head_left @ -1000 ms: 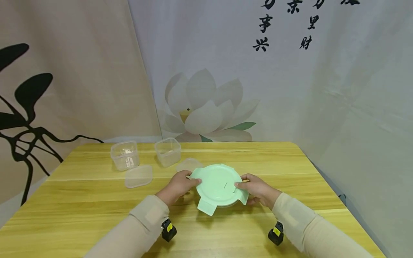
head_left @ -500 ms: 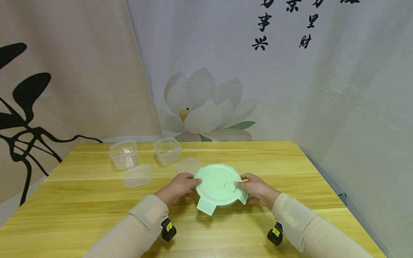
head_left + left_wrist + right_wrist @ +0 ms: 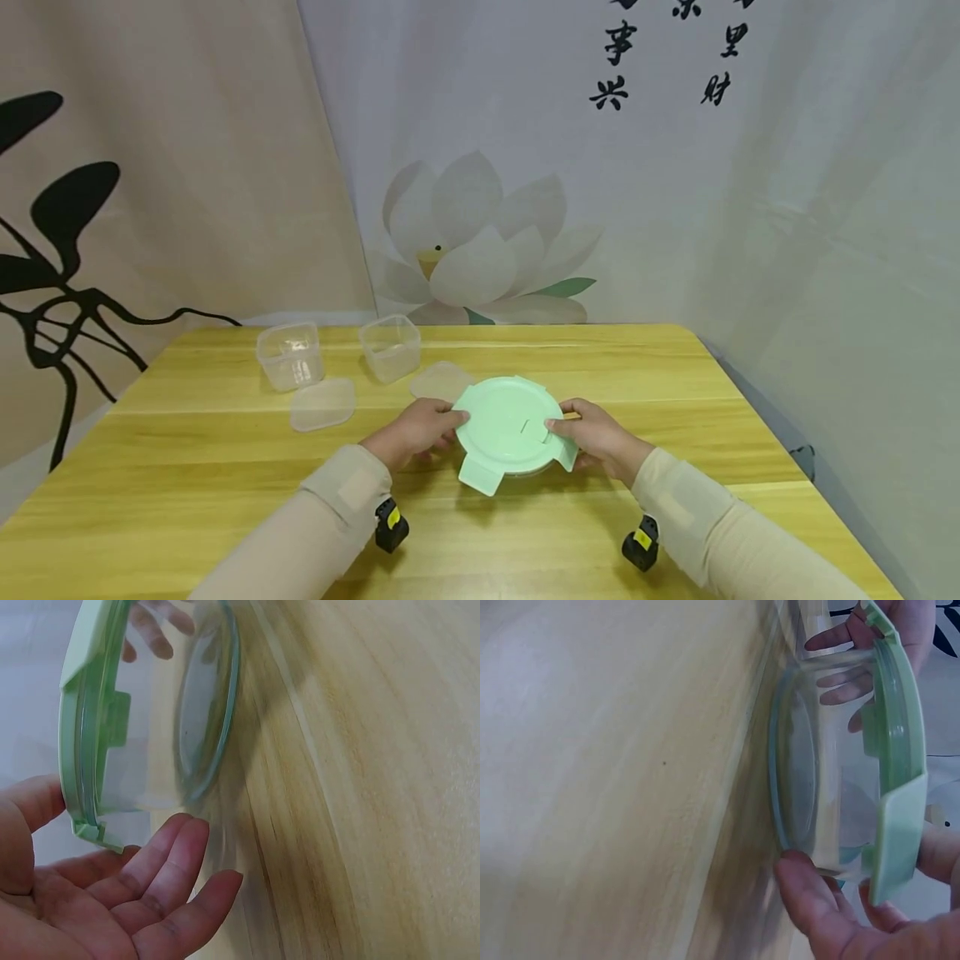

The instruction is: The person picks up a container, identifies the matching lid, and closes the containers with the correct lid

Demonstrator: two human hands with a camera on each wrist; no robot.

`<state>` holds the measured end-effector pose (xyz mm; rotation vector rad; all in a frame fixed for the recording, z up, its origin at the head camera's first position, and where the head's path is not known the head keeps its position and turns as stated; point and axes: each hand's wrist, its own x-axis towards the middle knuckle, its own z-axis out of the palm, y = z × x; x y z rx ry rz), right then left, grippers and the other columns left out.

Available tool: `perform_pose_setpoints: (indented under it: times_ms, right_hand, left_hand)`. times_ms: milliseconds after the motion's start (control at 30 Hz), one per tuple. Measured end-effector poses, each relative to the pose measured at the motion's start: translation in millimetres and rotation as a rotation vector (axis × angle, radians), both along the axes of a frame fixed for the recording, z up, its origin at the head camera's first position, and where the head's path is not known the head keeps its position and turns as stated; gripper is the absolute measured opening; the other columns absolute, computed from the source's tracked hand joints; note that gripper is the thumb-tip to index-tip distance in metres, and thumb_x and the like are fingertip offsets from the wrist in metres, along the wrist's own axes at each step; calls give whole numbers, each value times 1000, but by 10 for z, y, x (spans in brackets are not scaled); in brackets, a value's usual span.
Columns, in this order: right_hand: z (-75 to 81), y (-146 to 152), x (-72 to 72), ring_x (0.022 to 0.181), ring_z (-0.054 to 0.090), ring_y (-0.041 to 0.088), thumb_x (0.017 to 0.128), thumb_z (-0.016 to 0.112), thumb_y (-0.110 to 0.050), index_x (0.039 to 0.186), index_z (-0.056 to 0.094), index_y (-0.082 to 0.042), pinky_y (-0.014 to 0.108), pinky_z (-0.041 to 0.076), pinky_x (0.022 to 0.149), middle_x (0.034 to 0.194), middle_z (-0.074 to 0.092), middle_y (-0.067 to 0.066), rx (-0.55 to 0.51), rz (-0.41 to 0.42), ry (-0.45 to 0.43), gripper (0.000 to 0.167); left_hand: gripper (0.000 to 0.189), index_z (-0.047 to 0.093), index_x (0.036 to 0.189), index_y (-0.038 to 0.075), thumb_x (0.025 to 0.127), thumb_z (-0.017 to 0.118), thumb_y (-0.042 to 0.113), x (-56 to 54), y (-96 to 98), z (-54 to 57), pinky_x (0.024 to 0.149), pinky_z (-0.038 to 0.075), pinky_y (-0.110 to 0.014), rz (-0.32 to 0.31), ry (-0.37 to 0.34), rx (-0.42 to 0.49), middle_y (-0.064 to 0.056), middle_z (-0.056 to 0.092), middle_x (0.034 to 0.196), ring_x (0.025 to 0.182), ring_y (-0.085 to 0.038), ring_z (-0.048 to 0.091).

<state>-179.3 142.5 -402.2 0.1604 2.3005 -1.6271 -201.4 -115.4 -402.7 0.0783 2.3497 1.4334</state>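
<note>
A round glass food container [image 3: 139, 772] with a pale green lid [image 3: 510, 421] is between both hands, lid up. Whether its base touches the table cannot be told. My left hand [image 3: 420, 429] has its thumb on the lid's left rim and its index finger at a folded-down clip [image 3: 97, 834]; its other fingers extend beside the glass. My right hand [image 3: 600, 437] holds the right side, thumb on top of the lid, fingers under the rim and against the glass. One lid flap [image 3: 480, 475] sticks out toward the front, another flap [image 3: 566, 454] slants out at the right.
Two clear square tubs [image 3: 290, 357] stand at the back left of the wooden table [image 3: 225, 500]. Near them lie two flat translucent lids [image 3: 322, 404], one just behind the green lid. A printed cloth [image 3: 480, 125] hangs behind the table.
The lid's left flap, sticking outward a second ago, has been folded down under my left hand. The container and right hand have stayed nearly in place; the head view has tilted slightly.
</note>
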Motion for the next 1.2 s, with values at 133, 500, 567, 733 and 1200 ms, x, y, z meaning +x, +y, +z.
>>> perform_pose_setpoints:
  times_ms: [133,500,567,733,1200]
  right_hand:
    - [4,0,-2,80,60,24,99,56,-18,129,45,1,37,53,60,105,58,18,-13,-6,4,37]
    - [-19,-15,-19,81,61,23,98,56,-17,128,48,1,36,53,61,105,60,18,-24,-24,26,36]
    - [-20,-15,-19,81,62,23,98,56,-17,128,47,1,36,53,61,105,60,18,-29,-21,28,37]
    - [-34,-16,-20,81,62,23,98,56,-19,129,47,1,37,54,62,106,60,18,-41,-19,25,37]
    - [-2,42,-42,83,58,26,94,59,-26,124,49,-2,38,53,64,105,56,15,-5,-12,-57,40]
  left_hand:
    - [40,58,126,0,98,55,29,-15,-7,18,67,50,-39,-15,-9,-1,-10,62,93,89,-27,60]
    - [37,61,120,1,100,51,31,-2,-40,40,73,53,-46,-50,-51,10,-11,64,99,95,-27,62]
    - [37,62,119,1,100,50,31,-2,-43,48,72,53,-46,-54,-56,10,-11,63,99,96,-27,62]
    - [35,63,115,1,100,50,30,-7,-40,65,72,53,-47,-46,-56,2,-11,63,98,95,-28,62]
    - [44,52,129,-6,101,50,28,46,97,43,68,50,-39,28,-19,-2,-13,60,100,91,-29,58]
